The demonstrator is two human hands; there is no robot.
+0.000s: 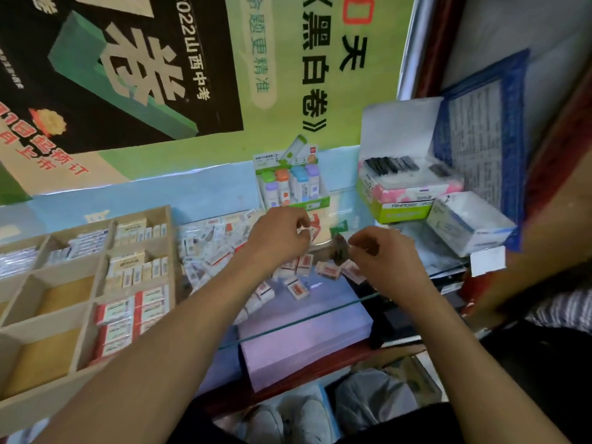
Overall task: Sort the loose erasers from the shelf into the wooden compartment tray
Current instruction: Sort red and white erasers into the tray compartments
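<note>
- Both hands hover over the pile of loose erasers [256,267] on the glass shelf [320,312]: the left hand [278,238] has its fingers curled around a small white-and-red eraser, and the right hand [381,254] pinches a small dark, blurred item between thumb and fingertips; what that item is cannot be told.
- Behind and above the hands, a large green and black poster [160,75] covers the wall; readable print includes "2022山西中考" and "黑白卷".
- Left of the left hand lies the wooden compartment tray [96,293], several cells holding packed erasers in white, cream and red wrappers, two near cells showing bare wood.
- Below the hands, under the glass, sits a pale purple box [304,341].
- Right of the right hand stands a stack of boxes: an open white-lidded box [400,174] with dark pieces inside, on a green one printed "AIHAO", with a white-and-blue carton [471,222] beside it.
- Just behind the hands stands a green display carton [291,184] of capped pastel tubes.
- Erasers lie scattered under and between both hands, their label print too small to read.
</note>
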